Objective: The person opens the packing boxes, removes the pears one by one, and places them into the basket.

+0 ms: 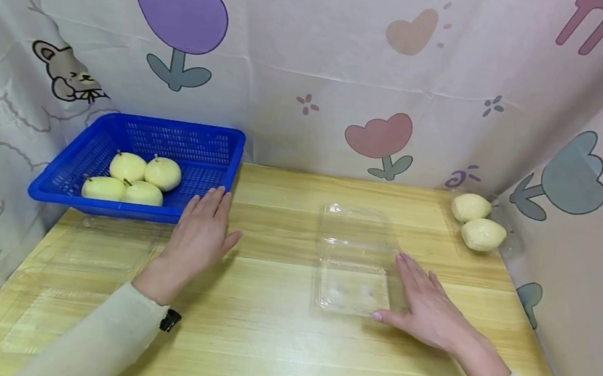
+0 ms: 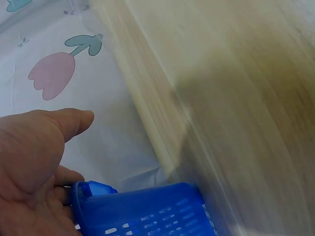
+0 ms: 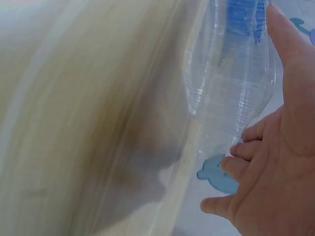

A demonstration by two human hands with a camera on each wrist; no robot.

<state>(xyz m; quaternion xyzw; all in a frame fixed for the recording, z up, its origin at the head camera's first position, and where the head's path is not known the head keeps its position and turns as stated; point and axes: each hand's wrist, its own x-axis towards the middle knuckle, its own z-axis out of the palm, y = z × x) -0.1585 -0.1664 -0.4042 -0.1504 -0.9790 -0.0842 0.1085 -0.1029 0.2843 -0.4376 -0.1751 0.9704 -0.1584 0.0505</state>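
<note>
My left hand (image 1: 198,232) reaches over the near right corner of a blue plastic basket (image 1: 211,168), its fingers straight and the thumb spread away. In the left wrist view those fingers lie at the basket's rim (image 2: 78,206). Inside the basket, several pale yellow pears (image 1: 163,173) sit grouped toward the left. On the right, my right hand (image 1: 427,308) stands beside a clear plastic clamshell box (image 1: 351,287), fingers extended along its right side. The thumb is at the near right corner of that box. In the right wrist view, the clear box (image 3: 231,73) shows ridged walls.
Two pale pears (image 1: 483,235) in clear packaging stand at the back right corner of the wooden table (image 1: 262,332). More clear plastic containers (image 1: 60,297) lie on the left, below the basket. A printed cloth (image 1: 296,38) hangs behind the table and along its sides.
</note>
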